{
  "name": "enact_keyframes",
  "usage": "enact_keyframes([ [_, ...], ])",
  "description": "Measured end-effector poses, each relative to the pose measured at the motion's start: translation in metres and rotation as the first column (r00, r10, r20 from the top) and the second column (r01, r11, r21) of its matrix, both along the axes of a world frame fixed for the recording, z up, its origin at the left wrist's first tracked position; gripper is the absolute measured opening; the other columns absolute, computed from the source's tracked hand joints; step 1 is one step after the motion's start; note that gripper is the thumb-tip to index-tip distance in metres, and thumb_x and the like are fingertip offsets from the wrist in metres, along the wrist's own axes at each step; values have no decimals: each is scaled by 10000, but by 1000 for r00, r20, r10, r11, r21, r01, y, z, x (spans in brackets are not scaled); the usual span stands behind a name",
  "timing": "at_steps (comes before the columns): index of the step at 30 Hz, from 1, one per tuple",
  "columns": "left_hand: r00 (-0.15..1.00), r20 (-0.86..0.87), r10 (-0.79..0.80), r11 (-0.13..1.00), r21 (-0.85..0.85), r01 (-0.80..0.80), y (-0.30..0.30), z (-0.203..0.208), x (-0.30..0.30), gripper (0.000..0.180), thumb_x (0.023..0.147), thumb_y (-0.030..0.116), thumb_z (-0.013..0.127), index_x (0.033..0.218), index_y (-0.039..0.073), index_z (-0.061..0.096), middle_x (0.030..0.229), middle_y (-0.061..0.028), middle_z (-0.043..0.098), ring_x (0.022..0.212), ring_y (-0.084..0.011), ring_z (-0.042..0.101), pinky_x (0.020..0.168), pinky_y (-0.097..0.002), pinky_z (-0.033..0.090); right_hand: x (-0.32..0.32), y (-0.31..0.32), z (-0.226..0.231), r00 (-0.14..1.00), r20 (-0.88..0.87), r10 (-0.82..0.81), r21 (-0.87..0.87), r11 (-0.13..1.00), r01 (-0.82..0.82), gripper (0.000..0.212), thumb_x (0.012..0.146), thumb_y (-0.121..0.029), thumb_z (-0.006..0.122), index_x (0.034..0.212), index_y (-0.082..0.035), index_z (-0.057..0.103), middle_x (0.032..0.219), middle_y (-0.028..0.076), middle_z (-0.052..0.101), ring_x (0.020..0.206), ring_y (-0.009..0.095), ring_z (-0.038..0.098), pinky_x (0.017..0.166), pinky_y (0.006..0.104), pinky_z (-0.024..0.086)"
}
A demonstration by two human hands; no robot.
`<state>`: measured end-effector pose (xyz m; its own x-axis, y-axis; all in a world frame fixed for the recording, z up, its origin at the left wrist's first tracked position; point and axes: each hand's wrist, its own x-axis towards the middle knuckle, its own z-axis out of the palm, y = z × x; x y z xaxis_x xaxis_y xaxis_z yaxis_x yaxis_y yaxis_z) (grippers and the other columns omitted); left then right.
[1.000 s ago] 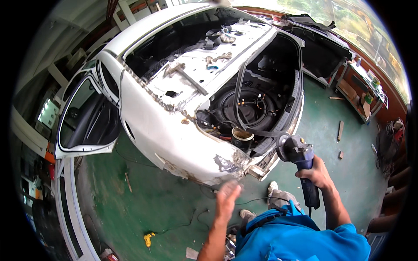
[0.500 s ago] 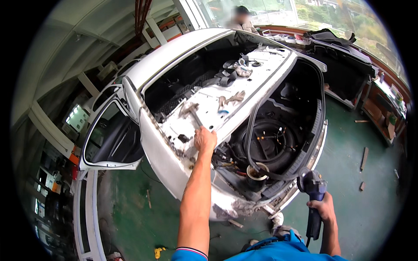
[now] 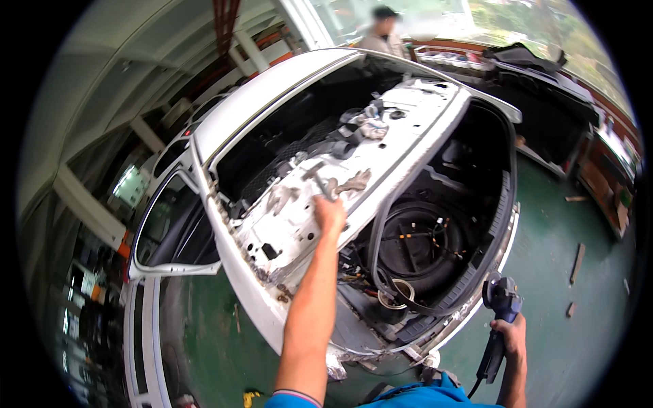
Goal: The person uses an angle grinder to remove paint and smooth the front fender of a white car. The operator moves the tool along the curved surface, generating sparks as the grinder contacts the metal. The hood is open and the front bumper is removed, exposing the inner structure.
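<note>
My left hand (image 3: pixel 330 213) is closed round the handle of a hammer (image 3: pixel 320 180), stretched out over the bare white rear shelf panel (image 3: pixel 272 228) of a stripped car. The hammer's head lies close to some crumpled work gloves (image 3: pixel 357 181) on that panel; I cannot tell whether it touches. Down at the right, beside the car's rear edge, my right hand (image 3: pixel 513 333) grips an angle grinder (image 3: pixel 503 304) by its body, disc end up. Its cord hangs below. The open boot (image 3: pixel 445 265) lies between my hands, with a loose black rubber seal (image 3: pixel 378 248) across it.
A round tin (image 3: pixel 396 300) stands in the boot's near corner. Left, the car door (image 3: pixel 178 228) hangs open. A person (image 3: pixel 385 34) is beyond the car. Right stand a loaded bench (image 3: pixel 615 160) and scraps of wood (image 3: pixel 577 264) on the green floor. A yellow tool (image 3: pixel 250 397) lies below.
My left hand has moved the hammer slightly right across the panel, toward the gloves. The grinder in my right hand has shifted a little right and down. The person beyond has turned.
</note>
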<state>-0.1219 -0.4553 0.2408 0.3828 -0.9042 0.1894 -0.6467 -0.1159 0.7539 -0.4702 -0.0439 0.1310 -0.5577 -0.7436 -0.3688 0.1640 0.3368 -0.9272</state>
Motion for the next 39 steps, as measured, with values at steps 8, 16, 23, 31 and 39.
enact_keyframes([
  [8, 971, 199, -132, 986, 129, 108, 10, 7, -39, 523, 949, 365, 682, 1222, -67, 574, 1216, -295, 683, 1156, -433, 658, 1000, -514, 521, 4, -13, -9, 1000, -4, -2, -4, 1000, 2, 470, 612, -183, 758, 1007, 27, 614, 802, 43, 590, 677, 160, 578, 634, 325, 486],
  [16, 741, 669, -58, 997, 3, 75, -68, -17, 155, 387, 963, 252, 639, 1229, -29, 614, 1241, -228, 647, 1170, -384, 635, 940, -488, 557, 35, -2, -15, 998, -48, -30, 59, 998, 33, 482, 617, -210, 749, 1021, 20, 619, 801, 51, 597, 682, 175, 592, 647, 327, 498],
  [23, 364, 928, 75, 945, 51, -323, -177, -42, 317, 375, 1045, 230, 456, 1306, 63, 667, 1324, -209, 647, 1147, -330, 685, 874, -486, 604, 106, 53, -16, 958, -212, -196, 127, 966, 226, 373, 668, -177, 743, 977, -2, 629, 767, 50, 607, 645, 180, 588, 612, 336, 495],
  [31, 382, 913, -139, 968, 208, -144, -190, 23, 306, 281, 1025, 163, 538, 1081, 131, 812, 1137, -105, 779, 1056, -301, 757, 829, -408, 628, 196, 97, -12, 908, -199, -370, 159, 901, 402, 363, 630, -174, 719, 930, 4, 620, 713, 44, 588, 587, 175, 578, 564, 332, 483],
  [39, 359, 932, 55, 994, -84, 66, -143, 6, 296, 233, 986, 147, 576, 901, 101, 788, 922, -92, 791, 863, -273, 787, 725, -394, 636, 203, 68, 16, 913, -233, -336, 87, 927, 364, 337, 635, -169, 749, 884, 31, 643, 720, 59, 626, 619, 182, 617, 587, 338, 496],
])
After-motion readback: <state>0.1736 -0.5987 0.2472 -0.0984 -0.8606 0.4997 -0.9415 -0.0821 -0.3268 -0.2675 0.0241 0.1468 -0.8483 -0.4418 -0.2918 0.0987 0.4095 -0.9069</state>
